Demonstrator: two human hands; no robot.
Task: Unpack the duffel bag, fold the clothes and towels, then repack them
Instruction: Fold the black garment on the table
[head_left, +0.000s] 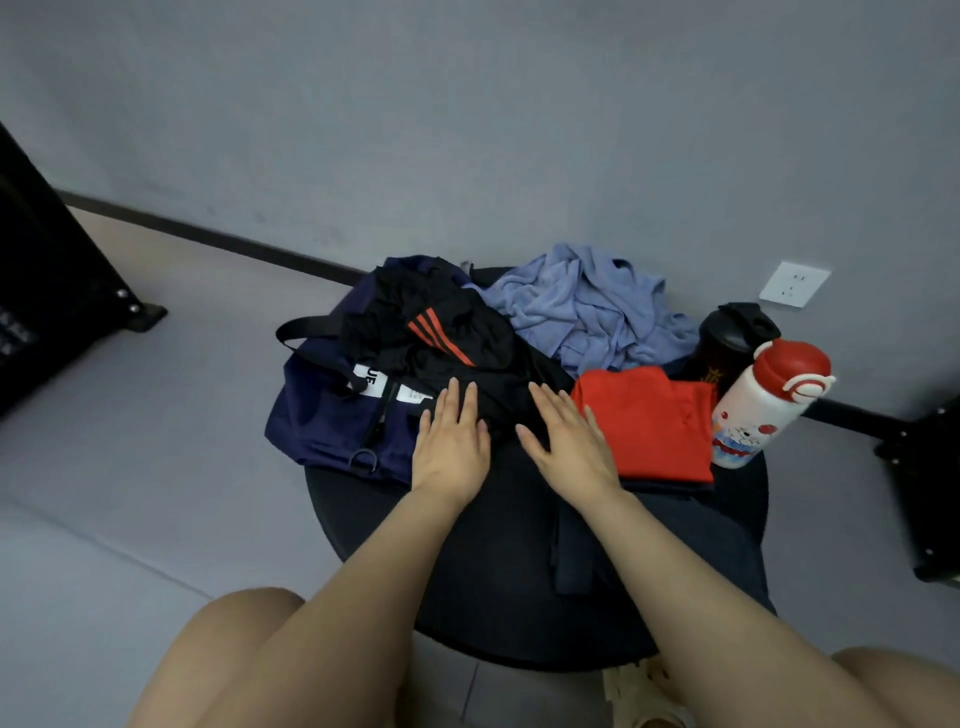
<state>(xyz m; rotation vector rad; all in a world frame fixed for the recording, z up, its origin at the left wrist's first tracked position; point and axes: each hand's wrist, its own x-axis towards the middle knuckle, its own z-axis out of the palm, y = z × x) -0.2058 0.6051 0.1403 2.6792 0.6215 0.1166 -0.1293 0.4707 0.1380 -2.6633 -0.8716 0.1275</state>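
Both hands lay flat, fingers straight and spread, on a dark garment (498, 499) stretched over the near part of the round black counter (363, 525). The left hand (451, 444) pressed near the garment's far edge, just beside the navy duffel bag (322, 415); the right hand (569, 441) lay close alongside it, gripping nothing. The duffel bag sat at the counter's far left, partly overhanging the edge, with a crumpled black garment with orange stripes (447, 338) piled on top of it. A rumpled light blue towel (587, 306) was heaped at the far side. A folded red garment (649, 421) rested to the right of the right hand, seemingly on another dark folded piece, though the fabric was hard to separate from the counter. Beyond it stood a black bottle (727, 338) and a white bottle with a red lid (763, 400), touching or nearly so.
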